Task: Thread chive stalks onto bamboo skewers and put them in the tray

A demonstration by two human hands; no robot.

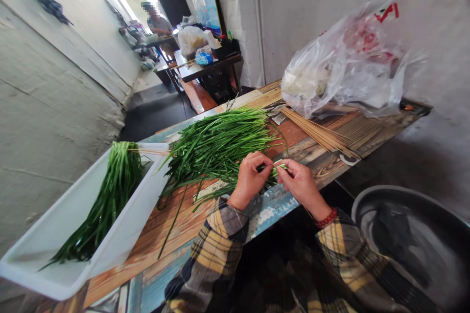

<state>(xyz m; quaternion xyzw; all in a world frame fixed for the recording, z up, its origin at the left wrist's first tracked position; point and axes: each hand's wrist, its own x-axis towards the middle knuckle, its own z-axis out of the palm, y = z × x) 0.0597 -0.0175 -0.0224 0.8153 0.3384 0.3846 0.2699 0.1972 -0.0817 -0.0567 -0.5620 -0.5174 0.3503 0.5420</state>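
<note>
My left hand (253, 176) is closed around the lower ends of a few green chives, near the table's front edge. My right hand (299, 183) pinches at the same pale stem tips (279, 165), its fingertips close to those of the left. Whether a skewer sits among those stems I cannot make out. Just beyond both hands lies a big loose pile of chives (220, 139), cut ends pointing right. Bamboo skewers (317, 129) lie in a bundle farther right. In the white tray (33, 249) at left, a bunch of chives (110, 195) hangs on skewers resting across the rim.
A clear plastic bag (345, 68) with pale contents stands at the table's far right. Below the right edge sits a large grey basin (411, 239). The wood-patterned table (154, 234) runs beneath everything. Farther back are another cluttered table (191, 73) and a person (158, 23).
</note>
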